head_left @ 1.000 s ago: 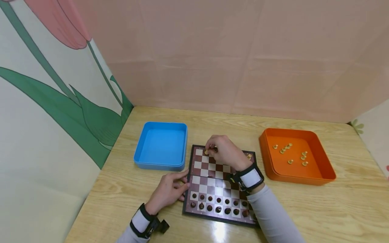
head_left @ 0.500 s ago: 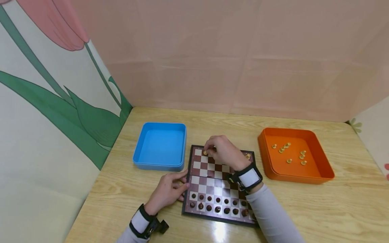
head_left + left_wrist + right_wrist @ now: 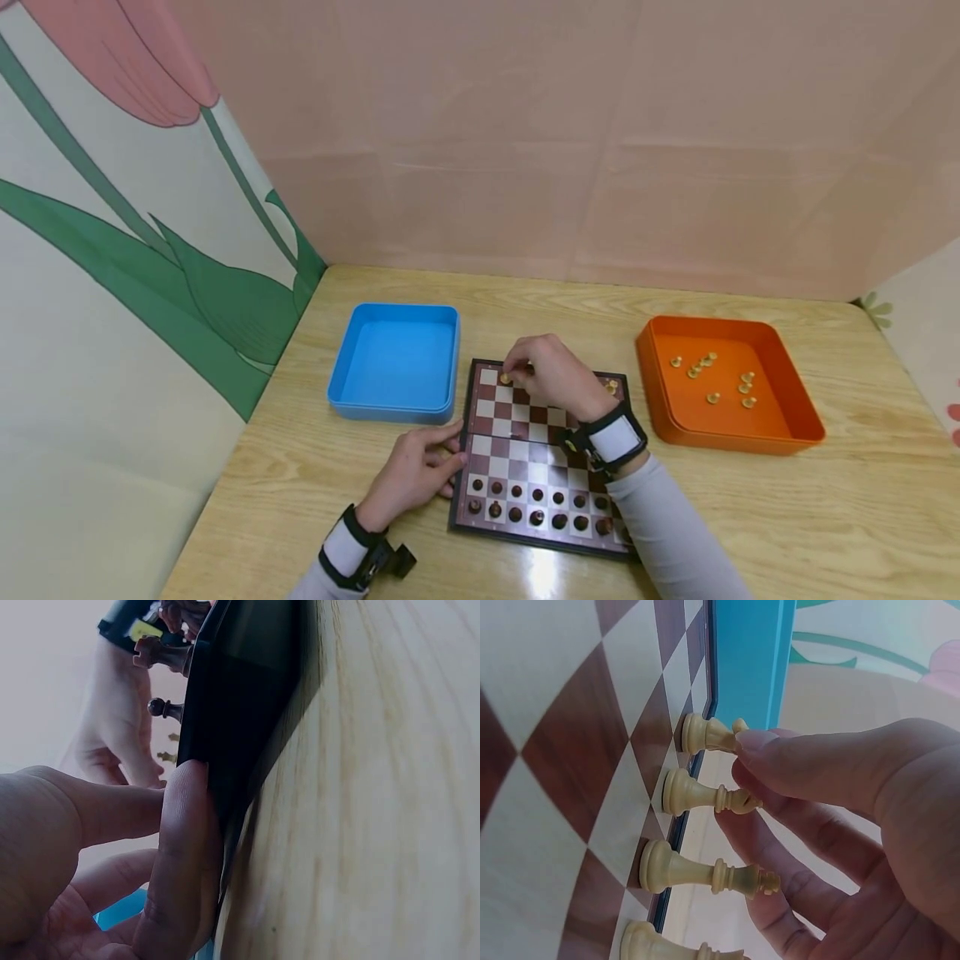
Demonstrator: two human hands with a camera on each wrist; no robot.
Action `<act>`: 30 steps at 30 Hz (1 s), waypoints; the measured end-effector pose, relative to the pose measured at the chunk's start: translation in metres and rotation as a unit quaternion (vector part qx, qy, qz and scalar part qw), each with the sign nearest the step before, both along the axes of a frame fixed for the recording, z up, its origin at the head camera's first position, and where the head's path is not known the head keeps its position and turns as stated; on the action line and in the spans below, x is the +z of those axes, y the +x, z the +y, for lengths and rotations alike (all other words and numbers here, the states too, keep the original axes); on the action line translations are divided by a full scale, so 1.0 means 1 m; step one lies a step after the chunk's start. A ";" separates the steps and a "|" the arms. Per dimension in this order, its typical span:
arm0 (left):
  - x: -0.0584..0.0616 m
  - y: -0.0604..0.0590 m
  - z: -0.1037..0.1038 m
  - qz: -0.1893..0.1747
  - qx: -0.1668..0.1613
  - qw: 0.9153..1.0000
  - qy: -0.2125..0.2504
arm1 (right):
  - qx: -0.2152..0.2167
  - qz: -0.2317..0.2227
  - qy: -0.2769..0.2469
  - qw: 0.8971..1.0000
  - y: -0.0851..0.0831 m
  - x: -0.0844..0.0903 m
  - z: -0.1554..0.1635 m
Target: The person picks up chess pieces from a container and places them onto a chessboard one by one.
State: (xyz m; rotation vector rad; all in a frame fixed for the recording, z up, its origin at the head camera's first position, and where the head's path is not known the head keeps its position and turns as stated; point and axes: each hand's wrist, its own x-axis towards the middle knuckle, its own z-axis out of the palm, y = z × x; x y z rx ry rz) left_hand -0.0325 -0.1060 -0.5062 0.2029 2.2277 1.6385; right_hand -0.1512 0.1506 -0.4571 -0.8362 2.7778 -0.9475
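A small folding chess board (image 3: 525, 454) lies in the middle of the wooden table. Dark pieces (image 3: 536, 504) fill its two near rows. My right hand (image 3: 512, 369) reaches to the far left corner and pinches the top of a cream piece (image 3: 694, 795), which stands in a row beside other cream pieces (image 3: 690, 871). One more cream piece (image 3: 612, 386) stands at the far right corner. My left hand (image 3: 450, 454) rests against the board's left edge (image 3: 240, 690), one finger (image 3: 184, 847) lying flat along it.
A blue tray (image 3: 390, 408) with nothing in it stands left of the board. An orange tray (image 3: 795, 417) on the right holds several cream pieces (image 3: 712, 379). Pink and flowered walls close in the table at the back and left.
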 end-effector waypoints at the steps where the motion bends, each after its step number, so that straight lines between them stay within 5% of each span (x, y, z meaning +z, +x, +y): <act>1: 0.000 0.000 0.000 0.000 0.000 1.000 0.000 | -0.002 0.000 0.001 1.000 0.000 0.000 0.000; 13: -0.001 0.000 -0.001 -0.006 -0.002 1.000 0.005 | -0.002 0.001 0.005 1.000 0.001 0.005 0.003; 24: 0.000 0.002 -0.001 0.001 -0.004 1.000 0.010 | -0.009 0.035 -0.015 0.999 0.006 0.033 0.023; 30: 0.001 0.002 0.000 -0.006 -0.002 1.000 0.007 | -0.054 0.081 -0.005 0.995 0.009 0.050 0.050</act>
